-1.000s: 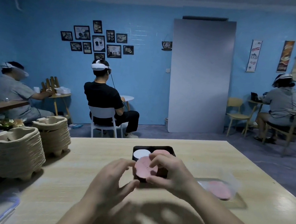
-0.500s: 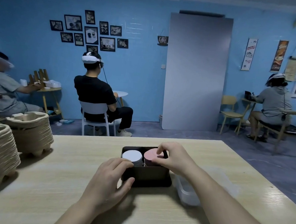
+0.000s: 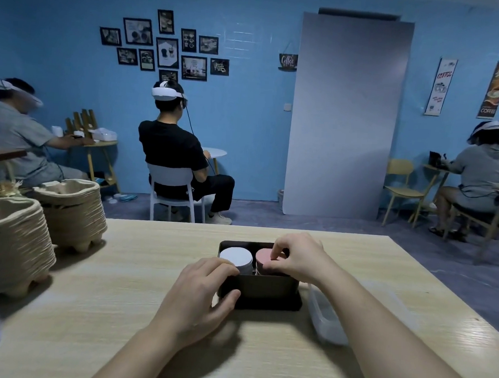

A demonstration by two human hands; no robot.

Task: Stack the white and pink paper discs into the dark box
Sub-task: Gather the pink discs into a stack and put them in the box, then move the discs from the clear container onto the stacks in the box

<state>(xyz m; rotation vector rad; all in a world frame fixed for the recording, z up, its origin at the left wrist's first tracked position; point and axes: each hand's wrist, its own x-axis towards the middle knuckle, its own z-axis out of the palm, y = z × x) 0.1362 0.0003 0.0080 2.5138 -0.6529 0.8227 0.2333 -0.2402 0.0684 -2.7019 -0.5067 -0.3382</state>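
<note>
Head view: dark box (image 3: 261, 290) on table (image 3: 122, 269) holds white disc stack (image 3: 236, 257) at left, pink disc stack (image 3: 263, 256) at right; left hand (image 3: 199, 296) grips its near-left corner, right hand (image 3: 294, 257) seemingly pinches the pink stack's top disc, fingertips partly hiding it.

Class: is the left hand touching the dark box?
Touching. Head view: the left hand grips the box corner, thumb on its front wall.

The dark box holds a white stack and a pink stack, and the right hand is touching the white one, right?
No: the head view shows the right hand touching the pink stack, not the white stack. Both sit in the dark box.
</note>
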